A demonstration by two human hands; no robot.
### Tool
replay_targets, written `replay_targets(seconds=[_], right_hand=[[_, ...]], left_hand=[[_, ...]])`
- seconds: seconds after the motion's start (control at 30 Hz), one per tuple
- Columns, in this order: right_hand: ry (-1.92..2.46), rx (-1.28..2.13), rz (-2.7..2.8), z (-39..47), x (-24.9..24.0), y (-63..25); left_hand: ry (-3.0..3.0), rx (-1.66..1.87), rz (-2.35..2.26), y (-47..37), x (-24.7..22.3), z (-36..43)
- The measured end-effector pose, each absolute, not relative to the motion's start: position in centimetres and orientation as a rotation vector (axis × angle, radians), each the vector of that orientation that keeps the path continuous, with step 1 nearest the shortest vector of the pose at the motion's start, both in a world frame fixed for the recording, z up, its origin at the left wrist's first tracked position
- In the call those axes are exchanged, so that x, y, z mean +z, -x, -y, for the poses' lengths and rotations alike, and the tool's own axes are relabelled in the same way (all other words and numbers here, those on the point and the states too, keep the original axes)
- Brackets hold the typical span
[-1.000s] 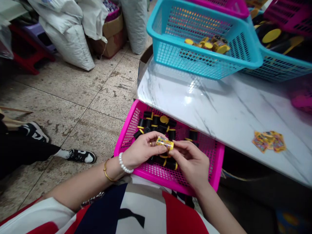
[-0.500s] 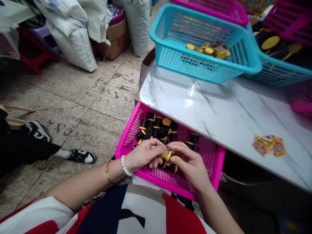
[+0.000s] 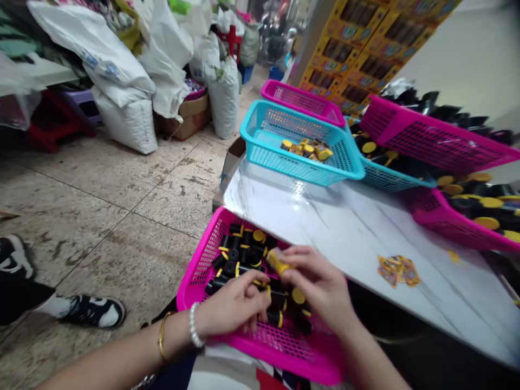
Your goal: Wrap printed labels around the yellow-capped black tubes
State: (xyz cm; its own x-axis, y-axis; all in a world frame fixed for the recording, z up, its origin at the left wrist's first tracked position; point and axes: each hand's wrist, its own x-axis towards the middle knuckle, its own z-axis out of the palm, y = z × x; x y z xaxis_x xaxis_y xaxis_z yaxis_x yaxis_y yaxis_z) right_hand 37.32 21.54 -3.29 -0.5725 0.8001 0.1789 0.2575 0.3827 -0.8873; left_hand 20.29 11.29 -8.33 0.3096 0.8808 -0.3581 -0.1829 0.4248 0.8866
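Note:
In my right hand [image 3: 314, 279], a small cylinder with a yellow printed wrapper [image 3: 279, 262] is pinched between thumb and fingers, slightly blurred. My left hand [image 3: 238, 303] is low over the pink basket [image 3: 193, 287], fingers apart and bent down among small black cylinders with yellow ends [image 3: 277, 298]. Part of those fingertips is hidden, and I see no piece held in them. Several more black cylinders [image 3: 233, 254] lie jumbled in the basket. On the white marbled table, to the right, rests a small pile of colourful printed labels [image 3: 398, 270].
A blue basket [image 3: 284, 165] with wrapped yellow pieces stands on the table [image 3: 260, 200]. Further right are pink baskets [image 3: 439, 141] of black and yellow parts. Stacked yellow boxes [image 3: 345, 54] rise behind. White sacks [image 3: 125, 119] and another person's shoe [image 3: 95, 311] are to the left.
Both hands were together on the yellow-wrapped cylinder. Now my left hand has let go and dropped toward the black cylinders, while my right hand holds it alone. The view has tilted up.

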Motion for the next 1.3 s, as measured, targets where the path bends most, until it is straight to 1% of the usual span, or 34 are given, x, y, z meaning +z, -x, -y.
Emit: replay_targets(seconds=[0.07,0.13,0.2,0.27,0.33,0.4,0.53,0.6,0.67,0.7,0.77,0.83,0.87,0.9,0.93,1.0,1.17,1.3], right_hand=[[0.978,0.924,1.967,-25.7,-0.6,-36.9],[0.952,0.755,1.87,-30.5,2.2,-36.2],[0.87,0.663,1.86,-34.5,4.2,-35.7],[0.839,0.633,1.913,-36.1,5.0,-35.4],[0.865,0.618,1.992,-34.6,4.5,-35.3],[0.91,0.628,2.135,-30.6,2.8,-35.7],[0.894,0.837,2.599,-21.8,-2.0,-37.5],[0.934,0.859,2.776,-19.5,-3.8,-38.6],[0.985,0.832,2.777,-19.2,-4.3,-40.2],[1.041,0.774,2.69,-19.8,-3.9,-41.3],[1.245,0.508,2.381,-21.9,-2.5,-44.5],[1.545,0.103,1.999,-24.8,-0.8,-48.8],[1.72,-0.022,1.88,-26.3,-0.1,-51.1],[1.927,-0.077,1.819,-27.7,0.3,-53.3],[2.126,-0.068,1.822,-29.0,0.5,-55.2],[2.275,-0.011,1.845,-30.7,0.3,-58.0],[2.316,0.079,1.91,-31.8,-1.1,-58.5],[2.34,0.174,1.936,-32.2,-1.0,-57.5]], left_hand=[[-1.244,0.731,-1.089,-20.2,-8.0,-10.7],[-1.587,0.608,-1.069,-20.2,-7.8,-10.3],[-1.767,0.533,-0.946,-20.2,-7.9,-10.3],[-1.813,0.526,-0.829,-20.1,-8.2,-10.4],[-1.824,0.535,-0.764,-20.0,-8.7,-10.6],[-1.839,0.532,-0.715,-19.7,-9.2,-10.8],[-1.838,0.528,-0.648,-19.2,-9.4,-11.1],[-1.793,0.521,-0.671,-19.2,-9.2,-11.3],[-1.716,0.499,-0.731,-19.3,-8.8,-11.5],[-1.667,0.483,-0.766,-19.3,-8.7,-11.5],[-1.551,0.452,-0.832,-19.5,-8.5,-11.6],[-1.42,0.432,-0.891,-19.8,-8.4,-11.6],[-1.355,0.428,-0.917,-20.0,-8.4,-11.5],[-1.291,0.427,-0.941,-20.2,-8.5,-11.4],[-1.233,0.428,-0.96,-20.4,-8.6,-11.2],[-1.138,0.432,-0.98,-20.7,-8.8,-11.0],[-1.013,0.434,-0.954,-21.0,-8.8,-11.1],[-0.993,0.424,-0.955,-21.0,-8.8,-11.4]])
